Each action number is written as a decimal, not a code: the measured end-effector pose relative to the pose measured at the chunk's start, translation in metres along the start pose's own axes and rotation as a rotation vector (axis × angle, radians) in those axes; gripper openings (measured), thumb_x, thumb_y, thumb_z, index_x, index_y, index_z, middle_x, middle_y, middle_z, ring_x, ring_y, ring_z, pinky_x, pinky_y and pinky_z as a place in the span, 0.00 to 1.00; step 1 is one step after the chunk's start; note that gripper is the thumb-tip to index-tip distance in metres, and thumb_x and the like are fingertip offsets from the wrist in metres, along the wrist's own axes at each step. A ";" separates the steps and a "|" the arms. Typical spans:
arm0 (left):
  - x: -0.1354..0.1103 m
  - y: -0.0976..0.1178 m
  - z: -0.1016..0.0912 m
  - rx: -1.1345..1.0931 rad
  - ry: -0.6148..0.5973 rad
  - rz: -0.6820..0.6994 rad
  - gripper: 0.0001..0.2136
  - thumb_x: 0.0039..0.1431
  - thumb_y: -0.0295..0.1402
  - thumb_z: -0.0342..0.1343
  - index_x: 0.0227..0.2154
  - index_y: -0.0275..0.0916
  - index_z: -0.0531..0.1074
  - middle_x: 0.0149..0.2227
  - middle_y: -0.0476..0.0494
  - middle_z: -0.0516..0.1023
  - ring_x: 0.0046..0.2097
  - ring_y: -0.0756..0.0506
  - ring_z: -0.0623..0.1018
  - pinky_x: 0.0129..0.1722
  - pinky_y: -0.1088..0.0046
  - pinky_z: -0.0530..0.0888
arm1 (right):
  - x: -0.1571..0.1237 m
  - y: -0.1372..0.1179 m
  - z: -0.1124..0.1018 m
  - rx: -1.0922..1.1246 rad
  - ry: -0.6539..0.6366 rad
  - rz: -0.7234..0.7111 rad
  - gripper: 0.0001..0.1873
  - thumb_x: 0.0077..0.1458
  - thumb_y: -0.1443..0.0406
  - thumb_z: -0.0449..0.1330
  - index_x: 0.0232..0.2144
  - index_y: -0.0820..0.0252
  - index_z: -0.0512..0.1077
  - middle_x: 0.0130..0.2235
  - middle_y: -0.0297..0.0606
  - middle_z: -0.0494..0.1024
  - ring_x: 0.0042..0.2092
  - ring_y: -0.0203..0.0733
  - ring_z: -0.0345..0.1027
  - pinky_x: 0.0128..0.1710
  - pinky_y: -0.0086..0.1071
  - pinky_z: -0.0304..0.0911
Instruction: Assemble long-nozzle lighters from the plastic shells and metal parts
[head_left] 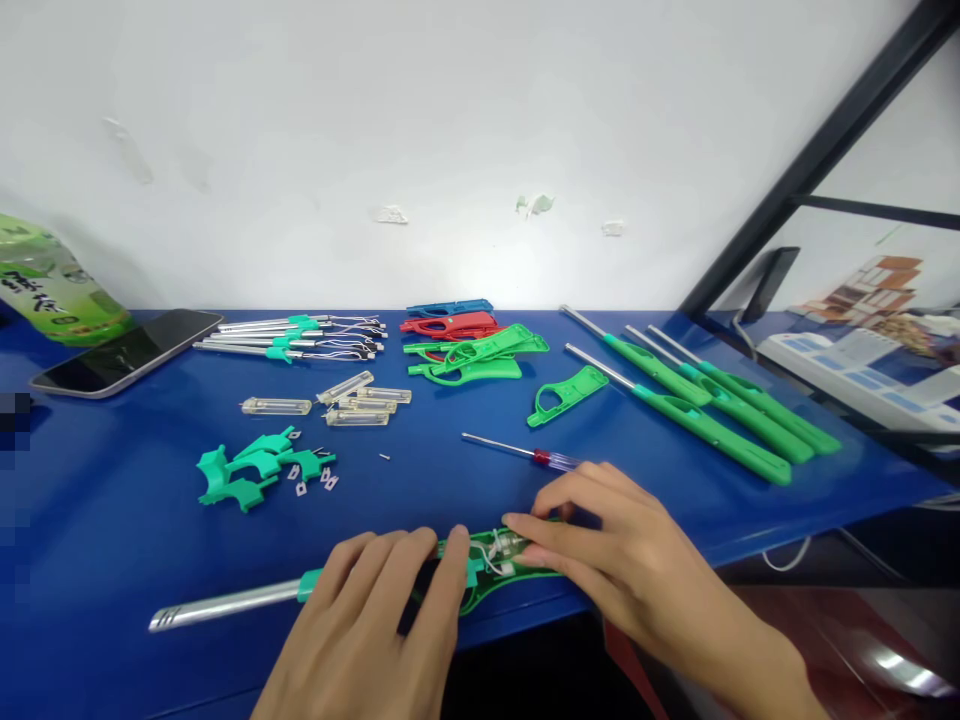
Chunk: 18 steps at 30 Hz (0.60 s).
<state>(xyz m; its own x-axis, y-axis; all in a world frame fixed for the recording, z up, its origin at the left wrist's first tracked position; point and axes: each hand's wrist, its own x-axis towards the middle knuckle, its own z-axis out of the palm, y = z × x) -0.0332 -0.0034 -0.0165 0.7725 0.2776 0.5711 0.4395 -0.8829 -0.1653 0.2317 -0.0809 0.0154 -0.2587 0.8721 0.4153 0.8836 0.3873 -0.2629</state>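
A half-assembled green lighter [491,568] with a long metal nozzle [225,604] lies open near the table's front edge, white wires showing inside it. My left hand [382,610] lies over its neck, fingers pressing down on the green shell. My right hand [600,550] rests on the handle end, fingertips pinching at the small parts inside. A screwdriver [517,452] with a red and clear handle lies just beyond my right hand.
On the blue table [112,500]: three finished green lighters [712,400], a loose green shell [566,393], stacked blue, red and green shells [469,345], metal nozzles [300,337], clear tanks [337,402], green triggers [255,468], a phone [127,350]. A black frame [810,160] stands right.
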 end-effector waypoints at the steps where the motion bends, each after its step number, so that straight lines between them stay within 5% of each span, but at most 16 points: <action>1: 0.001 0.000 0.000 -0.013 -0.006 0.005 0.16 0.72 0.26 0.50 0.56 0.39 0.77 0.48 0.40 0.83 0.48 0.41 0.82 0.51 0.63 0.78 | 0.000 0.000 0.000 0.002 -0.003 0.000 0.13 0.76 0.59 0.58 0.53 0.48 0.81 0.43 0.35 0.81 0.41 0.43 0.74 0.50 0.42 0.64; 10: -0.003 0.001 0.004 -0.069 -0.056 -0.028 0.15 0.74 0.27 0.48 0.54 0.40 0.77 0.52 0.38 0.82 0.51 0.38 0.81 0.51 0.59 0.78 | -0.006 0.002 0.001 0.051 -0.104 0.041 0.17 0.75 0.65 0.58 0.61 0.46 0.76 0.49 0.38 0.79 0.47 0.46 0.75 0.59 0.52 0.65; 18: -0.001 0.004 0.005 -0.130 -0.071 -0.078 0.16 0.75 0.28 0.50 0.61 0.39 0.72 0.54 0.37 0.77 0.52 0.38 0.76 0.51 0.57 0.74 | -0.006 0.003 -0.001 0.126 -0.150 0.064 0.23 0.73 0.70 0.57 0.64 0.45 0.74 0.51 0.38 0.78 0.50 0.44 0.77 0.69 0.55 0.60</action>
<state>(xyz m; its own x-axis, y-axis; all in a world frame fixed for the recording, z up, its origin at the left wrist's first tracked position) -0.0298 -0.0052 -0.0216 0.7710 0.3690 0.5191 0.4399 -0.8979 -0.0150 0.2366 -0.0853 0.0124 -0.2673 0.9272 0.2622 0.8468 0.3559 -0.3953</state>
